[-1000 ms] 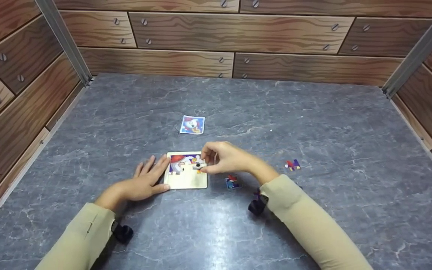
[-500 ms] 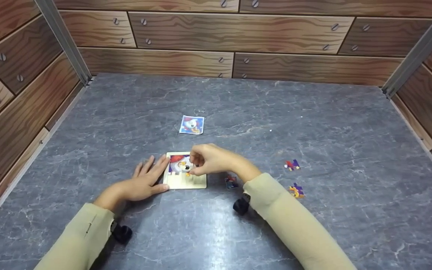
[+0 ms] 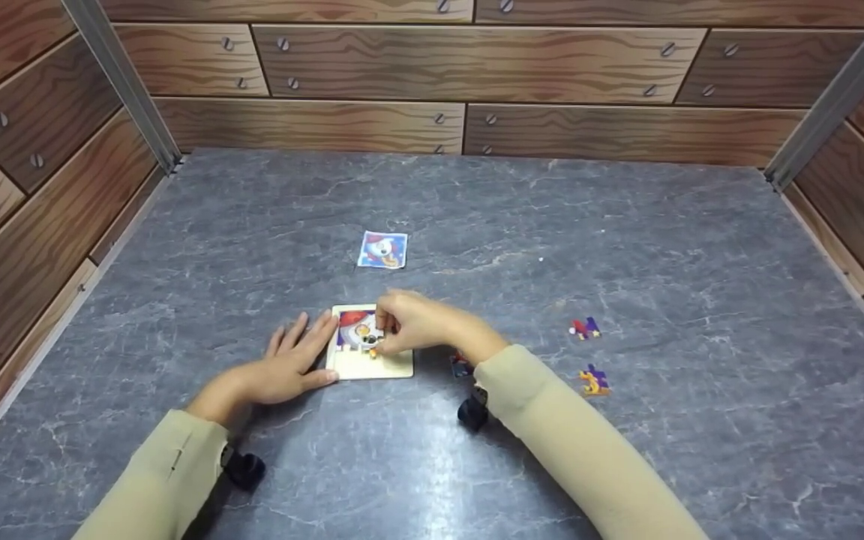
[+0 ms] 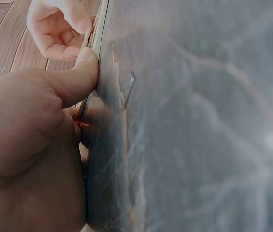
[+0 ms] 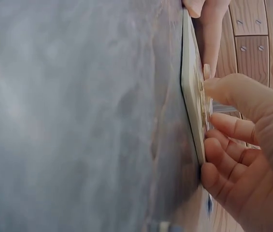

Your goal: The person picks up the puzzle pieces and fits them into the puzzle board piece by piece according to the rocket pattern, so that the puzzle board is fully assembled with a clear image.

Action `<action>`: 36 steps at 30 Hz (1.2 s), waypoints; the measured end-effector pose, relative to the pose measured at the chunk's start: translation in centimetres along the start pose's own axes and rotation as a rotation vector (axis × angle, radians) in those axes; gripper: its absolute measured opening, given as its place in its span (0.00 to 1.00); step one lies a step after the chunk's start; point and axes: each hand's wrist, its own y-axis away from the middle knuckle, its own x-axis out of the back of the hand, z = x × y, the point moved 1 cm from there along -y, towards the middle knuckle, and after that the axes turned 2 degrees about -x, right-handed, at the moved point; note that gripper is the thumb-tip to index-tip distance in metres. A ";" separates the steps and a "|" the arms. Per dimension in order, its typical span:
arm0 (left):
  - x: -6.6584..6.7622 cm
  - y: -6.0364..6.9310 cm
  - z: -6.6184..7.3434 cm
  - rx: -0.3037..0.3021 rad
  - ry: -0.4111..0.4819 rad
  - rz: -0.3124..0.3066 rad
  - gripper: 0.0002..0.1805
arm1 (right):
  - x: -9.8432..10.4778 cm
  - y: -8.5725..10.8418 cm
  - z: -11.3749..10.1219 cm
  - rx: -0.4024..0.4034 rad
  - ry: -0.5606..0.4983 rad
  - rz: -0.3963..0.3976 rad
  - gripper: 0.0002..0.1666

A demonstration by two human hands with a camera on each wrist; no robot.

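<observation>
A square puzzle tray (image 3: 372, 367) lies flat, its upper left part filled with picture pieces and its lower part bare. My left hand (image 3: 286, 367) rests with spread fingers against the tray's left edge; in the left wrist view its thumb (image 4: 78, 77) lies on the rim. Over the tray's right half, my right hand (image 3: 421, 326) pinches a puzzle piece between thumb and fingers, partly hidden by them. The right wrist view shows the right hand (image 5: 247, 140) beside the tray's edge (image 5: 190, 87), with the piece (image 5: 207, 71) standing tilted at the thumb tip.
A picture card (image 3: 383, 250) lies behind the tray. Two loose pieces lie at the right, one red and purple (image 3: 586, 328), one orange and purple (image 3: 594, 380). Another piece (image 3: 460, 365) is partly covered by the right forearm. Wood-patterned walls (image 3: 357, 64) enclose the grey table (image 3: 289, 195).
My right hand has moved left over the tray with the piece. The orange and purple piece has come into view from behind the right sleeve. My left hand has stayed in place.
</observation>
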 end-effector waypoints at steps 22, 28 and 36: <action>0.0 0.1 0.1 0.004 0.010 0.008 0.43 | -0.3 0.2 -0.7 -0.097 0.035 0.026 0.16; 0.1 0.1 0.1 -0.001 -0.004 0.010 0.43 | -0.4 0.1 -0.7 -0.116 0.049 0.039 0.16; 0.1 0.2 0.2 -0.015 -0.002 0.019 0.42 | -0.5 0.4 -0.9 -0.080 0.035 0.014 0.23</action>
